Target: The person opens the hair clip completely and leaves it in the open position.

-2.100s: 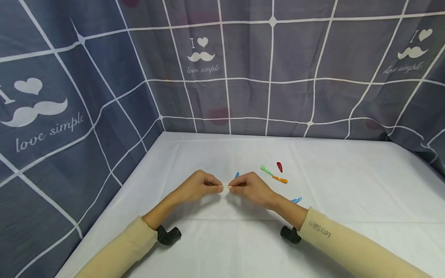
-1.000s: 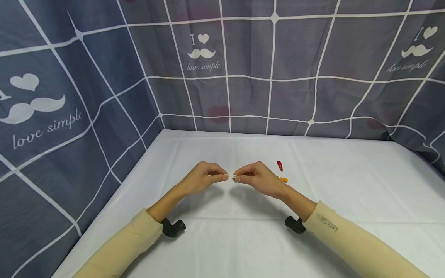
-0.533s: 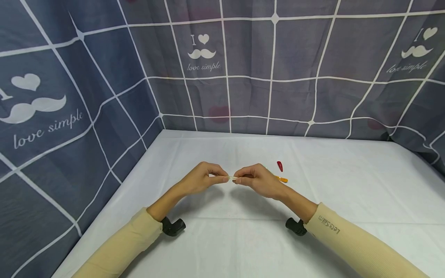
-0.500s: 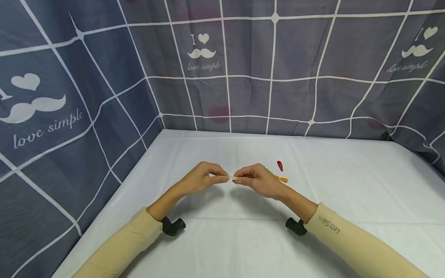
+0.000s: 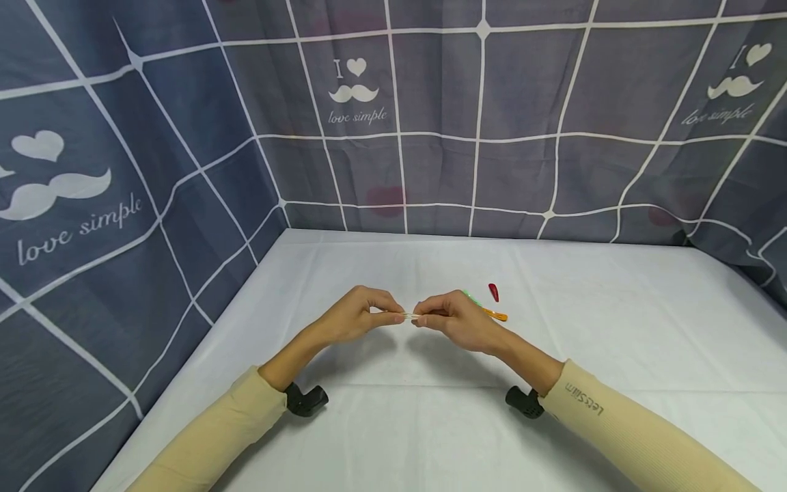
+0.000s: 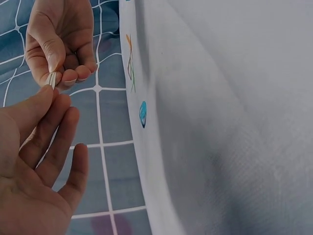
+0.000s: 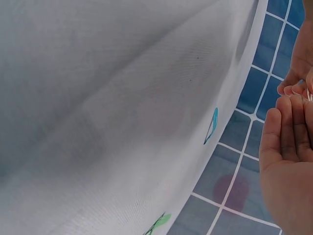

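Note:
In the head view, a slim pale hair clip (image 5: 408, 316) is held level above the white table between both hands. My left hand (image 5: 358, 316) pinches one end between thumb and index finger; its other fingers spread loosely in the left wrist view. The opposite end is pinched by my right hand (image 5: 460, 321), thumb on top in the left wrist view. Between the fingertips, a short stretch of the clip (image 6: 52, 80) shows narrow prongs side by side; the rest is hidden by the fingers.
Beyond my right hand lie a red snap hair clip (image 5: 494, 292), an orange one (image 5: 495, 315) and a partly covered green one (image 5: 471, 297). A blue snap clip (image 6: 143, 114) rests on the white cloth (image 5: 615, 321). Grid-patterned curtains (image 5: 430, 171) border the table.
Since two seconds ago, both hands have moved slightly away from me with the pale hair clip, covering the blue clips in the head view. Over the last half second they have barely moved.

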The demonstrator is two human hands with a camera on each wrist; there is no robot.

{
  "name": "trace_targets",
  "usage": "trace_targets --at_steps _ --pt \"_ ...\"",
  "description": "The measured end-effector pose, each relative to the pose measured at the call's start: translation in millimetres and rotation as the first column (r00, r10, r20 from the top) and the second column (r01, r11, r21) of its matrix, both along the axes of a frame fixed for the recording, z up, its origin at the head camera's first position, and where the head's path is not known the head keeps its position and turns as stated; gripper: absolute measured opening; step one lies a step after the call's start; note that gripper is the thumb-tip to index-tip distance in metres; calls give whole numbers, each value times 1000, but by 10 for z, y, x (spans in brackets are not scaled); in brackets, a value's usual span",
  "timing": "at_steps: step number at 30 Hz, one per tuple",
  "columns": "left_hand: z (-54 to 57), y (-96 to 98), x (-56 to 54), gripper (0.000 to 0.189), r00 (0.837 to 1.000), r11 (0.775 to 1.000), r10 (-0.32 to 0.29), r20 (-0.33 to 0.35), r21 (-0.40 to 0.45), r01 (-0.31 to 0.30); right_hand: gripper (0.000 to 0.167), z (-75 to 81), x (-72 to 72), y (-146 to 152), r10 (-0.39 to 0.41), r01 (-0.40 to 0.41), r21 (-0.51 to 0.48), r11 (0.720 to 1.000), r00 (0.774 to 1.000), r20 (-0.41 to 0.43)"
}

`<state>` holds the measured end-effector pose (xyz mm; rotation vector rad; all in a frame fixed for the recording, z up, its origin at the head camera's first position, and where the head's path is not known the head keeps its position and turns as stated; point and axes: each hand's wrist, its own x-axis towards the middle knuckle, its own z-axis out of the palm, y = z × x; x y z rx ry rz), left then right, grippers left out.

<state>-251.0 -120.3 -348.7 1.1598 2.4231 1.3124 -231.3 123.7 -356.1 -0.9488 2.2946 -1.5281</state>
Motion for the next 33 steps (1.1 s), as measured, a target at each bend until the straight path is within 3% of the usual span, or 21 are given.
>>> trace_targets --at_steps 9,16,21,33 --pt "9 28 18 14 1000 1000 -8 -30 22 9 18 39 10 28 -15 16 -9 1000 999 30" --pt "-19 37 17 15 997 997 78 -13 7 -78 22 27 27 6 -104 104 -3 995 993 50" --pt "-27 39 25 16 992 992 128 -4 -3 -128 25 2 37 2 -121 122 -6 993 991 54" --pt "-77 32 16 14 983 983 182 -11 -2 -182 20 -67 51 -64 -208 209 12 978 976 -60"
